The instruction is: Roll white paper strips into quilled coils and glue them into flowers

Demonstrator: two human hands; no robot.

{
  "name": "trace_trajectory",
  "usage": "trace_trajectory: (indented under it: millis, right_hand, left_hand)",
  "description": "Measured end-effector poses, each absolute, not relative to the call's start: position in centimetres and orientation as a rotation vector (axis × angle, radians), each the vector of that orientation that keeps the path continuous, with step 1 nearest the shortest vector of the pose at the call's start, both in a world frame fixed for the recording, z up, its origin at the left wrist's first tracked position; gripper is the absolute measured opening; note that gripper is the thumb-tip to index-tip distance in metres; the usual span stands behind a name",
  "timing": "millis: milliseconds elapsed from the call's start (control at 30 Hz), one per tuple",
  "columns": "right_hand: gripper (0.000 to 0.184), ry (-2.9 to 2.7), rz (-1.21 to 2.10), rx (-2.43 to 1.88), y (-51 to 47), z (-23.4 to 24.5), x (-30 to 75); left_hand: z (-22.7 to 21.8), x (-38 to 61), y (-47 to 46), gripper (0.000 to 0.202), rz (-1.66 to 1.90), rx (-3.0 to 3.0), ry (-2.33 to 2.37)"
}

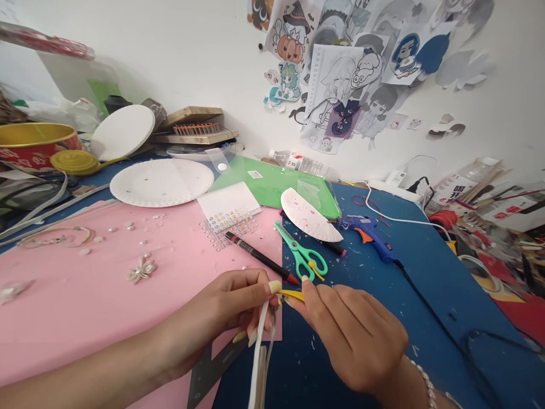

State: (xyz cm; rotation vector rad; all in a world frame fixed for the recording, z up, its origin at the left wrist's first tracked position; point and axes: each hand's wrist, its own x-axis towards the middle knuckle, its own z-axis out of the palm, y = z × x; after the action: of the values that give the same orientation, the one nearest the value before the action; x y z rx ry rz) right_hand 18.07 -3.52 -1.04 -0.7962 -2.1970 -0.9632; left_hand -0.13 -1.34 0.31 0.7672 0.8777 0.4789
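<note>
My left hand [244, 301] is closed in a pinch at the lower middle, thumb and fingers on a narrow white band [258, 363]. The band hangs down out of view at the bottom edge, a thin clear-looking strand beside it. Between my two hands runs a short flat yellow strip [292, 294]. Its right end is pinched by my right hand [349, 329], whose other fingers are curled. Just beyond the fingertips lie green-handled scissors [300, 250] with a yellow piece at the handle, and a black marker [259, 257] with a red end.
A blue glue gun [374, 238] and its cord lie on the right. Half a white paper plate [309, 216] is near the scissors. A gem sheet [227, 227], whole paper plate [162, 182] and beaded bow [141, 270] are left. Beneath my left hand is a dark ruler [213, 375].
</note>
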Motion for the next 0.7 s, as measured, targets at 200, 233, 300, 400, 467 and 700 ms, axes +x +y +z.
trace_trajectory:
  millis: [200,233,300,400,467,700]
  right_hand:
    - [0.018,-2.193,-0.947,-0.828,-3.72,-1.04,18.00]
    - [0.019,-2.194,-0.943,-0.834,-3.72,-1.05,18.00]
    - [0.021,-2.198,-0.932,-0.840,-3.70,-1.09,18.01]
    - [0.021,-2.202,-0.920,-0.852,-3.66,-1.18,17.99]
    - [0.020,-2.199,-0.913,-0.867,-3.66,-1.24,17.98]
    - [0.011,-2.188,-0.730,-0.985,-3.63,-1.22,17.71]
  left_hand:
    - [0.37,-0.20,-1.39,0.021,0.483,0.792,0.897]
    - [0.36,-0.23,-1.41,0.022,0.484,0.798,0.893]
    - [0.33,-0.29,-1.45,0.022,0.491,0.816,0.879]
    - [0.22,-0.35,-1.41,0.023,0.501,0.845,0.866]
    - [0.13,-0.34,-1.34,0.023,0.504,0.863,0.858]
    - [-0.04,-0.27,-0.93,0.022,0.513,0.982,0.850]
